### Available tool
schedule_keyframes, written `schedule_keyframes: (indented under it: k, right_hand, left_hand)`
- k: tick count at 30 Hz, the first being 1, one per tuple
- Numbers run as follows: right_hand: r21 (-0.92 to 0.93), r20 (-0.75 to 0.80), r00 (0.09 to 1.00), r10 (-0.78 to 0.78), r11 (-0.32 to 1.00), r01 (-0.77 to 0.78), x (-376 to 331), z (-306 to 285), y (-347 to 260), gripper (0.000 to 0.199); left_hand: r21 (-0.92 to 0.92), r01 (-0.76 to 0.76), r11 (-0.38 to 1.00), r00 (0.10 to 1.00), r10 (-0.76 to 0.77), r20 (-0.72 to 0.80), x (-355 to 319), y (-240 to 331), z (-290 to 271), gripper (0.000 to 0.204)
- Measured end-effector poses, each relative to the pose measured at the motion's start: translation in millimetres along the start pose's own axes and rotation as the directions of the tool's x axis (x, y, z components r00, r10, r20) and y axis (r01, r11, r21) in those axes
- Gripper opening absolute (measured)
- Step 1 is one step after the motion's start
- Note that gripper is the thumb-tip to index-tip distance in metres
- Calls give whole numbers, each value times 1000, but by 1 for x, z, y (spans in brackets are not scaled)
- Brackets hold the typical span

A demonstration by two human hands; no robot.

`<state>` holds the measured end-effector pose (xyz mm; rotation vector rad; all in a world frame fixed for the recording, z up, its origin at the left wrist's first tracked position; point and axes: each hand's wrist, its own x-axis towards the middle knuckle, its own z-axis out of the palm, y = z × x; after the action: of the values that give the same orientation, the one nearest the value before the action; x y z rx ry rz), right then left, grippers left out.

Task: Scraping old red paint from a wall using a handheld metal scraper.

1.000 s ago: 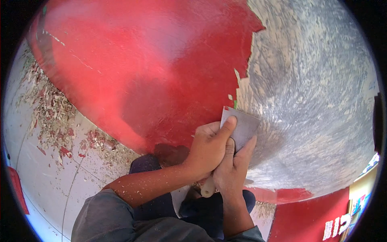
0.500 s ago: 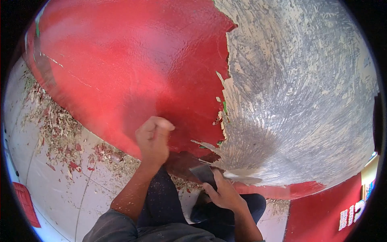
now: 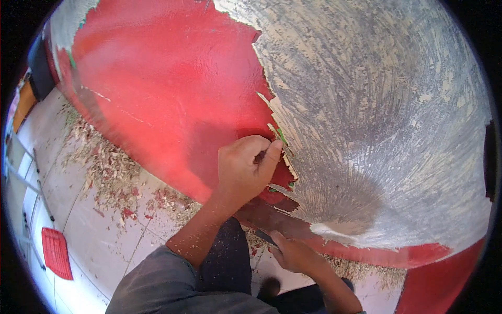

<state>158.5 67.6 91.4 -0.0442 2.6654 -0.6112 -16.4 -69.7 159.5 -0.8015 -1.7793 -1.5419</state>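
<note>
A large curved body has glossy red paint (image 3: pixel 157 89) on its left part and a scraped grey and cream surface (image 3: pixel 366 94) on its right. My left hand (image 3: pixel 246 167) is at the ragged border between them, thumb and fingers pinched by a loose peeling strip (image 3: pixel 275 128); what the fingertips hold, if anything, is hidden. Lower down, my right hand (image 3: pixel 293 253) grips a scraper (image 3: pixel 265 237), whose dark flat blade points up and left, below the body's lower edge. Its handle is hidden in the fist.
Paint chips (image 3: pixel 112 172) in red and cream lie scattered over the pale tiled floor (image 3: pixel 94 251) along the body's lower edge. A red woven plastic seat or basket (image 3: pixel 57 254) stands at far left, beside a metal frame (image 3: pixel 31 183). My legs are beneath the body's lower edge.
My left hand has moved right, from over the red paint to the ragged paint edge. The scraper in my right hand has turned and shows less of its blade. The view has shifted left.
</note>
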Motion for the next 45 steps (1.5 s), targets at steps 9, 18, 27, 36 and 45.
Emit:
schedule_keyframes:
  k: [9,18,27,36,45]
  right_hand:
    - [92,-10,979,-204,975,204,68,115,89,50]
    - [-11,373,910,-184,979,202,109,141,88,47]
    - [53,357,849,-390,916,398,152,175,109,55]
    - [145,402,848,-346,938,314,149,166,113,56]
    - [64,205,922,-328,945,321,130,155,138,64]
  left_hand:
    - [-545,292,786,956,-249,154,6,-4,-12,33]
    - [-11,130,991,987,-131,-94,-8,6,10,38]
    - [-97,297,950,955,-294,41,-2,10,-16,35]
    - [143,184,973,979,-194,64,-12,12,9,33]
    - [-184,180,966,981,-163,104,-17,-10,-4,26]
